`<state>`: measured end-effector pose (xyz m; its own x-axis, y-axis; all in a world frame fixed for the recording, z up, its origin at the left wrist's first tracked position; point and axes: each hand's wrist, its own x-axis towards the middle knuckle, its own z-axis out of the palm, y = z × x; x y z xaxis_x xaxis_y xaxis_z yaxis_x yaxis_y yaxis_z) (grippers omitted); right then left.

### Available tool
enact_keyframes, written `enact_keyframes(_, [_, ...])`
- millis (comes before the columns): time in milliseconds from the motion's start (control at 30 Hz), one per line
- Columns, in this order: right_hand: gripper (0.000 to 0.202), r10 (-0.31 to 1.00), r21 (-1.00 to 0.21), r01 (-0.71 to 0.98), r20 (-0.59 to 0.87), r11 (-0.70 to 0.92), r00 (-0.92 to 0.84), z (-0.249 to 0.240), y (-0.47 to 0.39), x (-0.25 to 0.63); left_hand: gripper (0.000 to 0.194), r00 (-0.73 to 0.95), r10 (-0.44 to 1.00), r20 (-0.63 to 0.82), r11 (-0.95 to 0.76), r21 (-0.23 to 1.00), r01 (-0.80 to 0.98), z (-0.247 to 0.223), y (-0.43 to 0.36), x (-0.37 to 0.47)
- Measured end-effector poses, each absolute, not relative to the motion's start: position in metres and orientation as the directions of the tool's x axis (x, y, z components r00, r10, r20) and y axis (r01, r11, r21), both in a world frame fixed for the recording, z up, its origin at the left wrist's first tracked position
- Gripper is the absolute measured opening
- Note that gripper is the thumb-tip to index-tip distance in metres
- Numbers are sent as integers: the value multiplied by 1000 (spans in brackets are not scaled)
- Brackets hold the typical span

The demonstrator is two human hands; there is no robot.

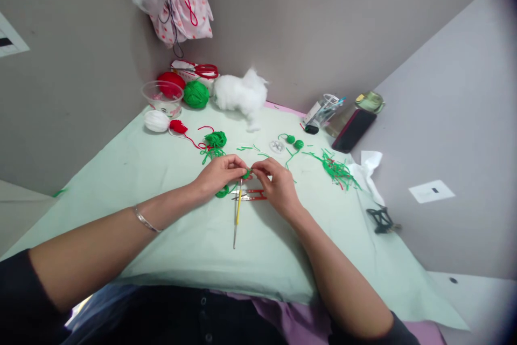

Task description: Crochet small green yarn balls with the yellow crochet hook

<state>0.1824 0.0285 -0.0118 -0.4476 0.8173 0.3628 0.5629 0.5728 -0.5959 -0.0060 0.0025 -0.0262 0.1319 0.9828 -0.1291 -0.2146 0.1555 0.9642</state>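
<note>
My left hand pinches a small green crochet piece between thumb and fingertips. Against its right side my right hand is closed in a pinch, seemingly on the same piece; the fingers partly hide it. A crochet hook with a yellow grip hangs down from the piece, its metal end pointing toward me. Beneath the hands lie red-handled thread snips, blades to the left. A loop of green yarn rests under my left hand.
Behind are green yarn, white stuffing, a green ball and a clear tub. Small green balls and yarn scraps lie right. A phone leans near a clear jar. Walls border the table.
</note>
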Motion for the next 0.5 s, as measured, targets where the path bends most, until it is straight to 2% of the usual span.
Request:
enact_keyframes(200, [17, 819, -619, 544, 354, 567, -451, -14, 29, 182, 22, 124, 989, -78, 97, 982, -161, -25, 2, -6])
enact_keyframes(500, [14, 838, -675, 510, 337, 533, -429, -14, 29, 180, 24, 109, 991, -74, 89, 986, -139, -27, 2, -6])
